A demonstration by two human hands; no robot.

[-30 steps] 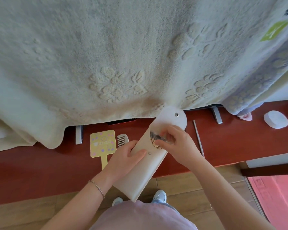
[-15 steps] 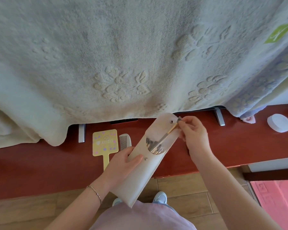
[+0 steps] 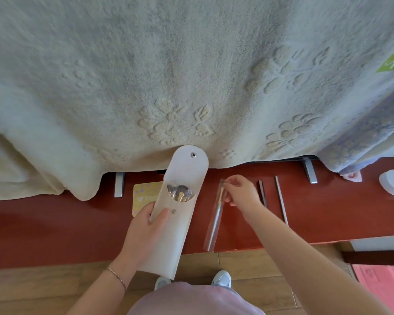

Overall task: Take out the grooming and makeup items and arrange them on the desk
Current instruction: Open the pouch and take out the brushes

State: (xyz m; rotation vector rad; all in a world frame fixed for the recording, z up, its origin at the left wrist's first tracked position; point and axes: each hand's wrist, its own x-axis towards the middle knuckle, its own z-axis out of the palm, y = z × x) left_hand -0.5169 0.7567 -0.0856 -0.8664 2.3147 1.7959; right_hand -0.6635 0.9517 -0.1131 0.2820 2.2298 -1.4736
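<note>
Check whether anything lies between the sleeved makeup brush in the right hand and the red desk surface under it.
Nothing visible does. The right hand pinches the clear-sleeved makeup brush over bare red wooden desk; the white brush pouch sits left of it, apart.

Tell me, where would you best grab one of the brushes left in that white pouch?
Pinch a brush by its head end, which is the only part that shows in the makeup brushes at the curved opening of the white pouch. Come from above, along the pouch's length, and pull straight out. The handles are hidden inside, and the left hand already grips the pouch's lower half.
</note>
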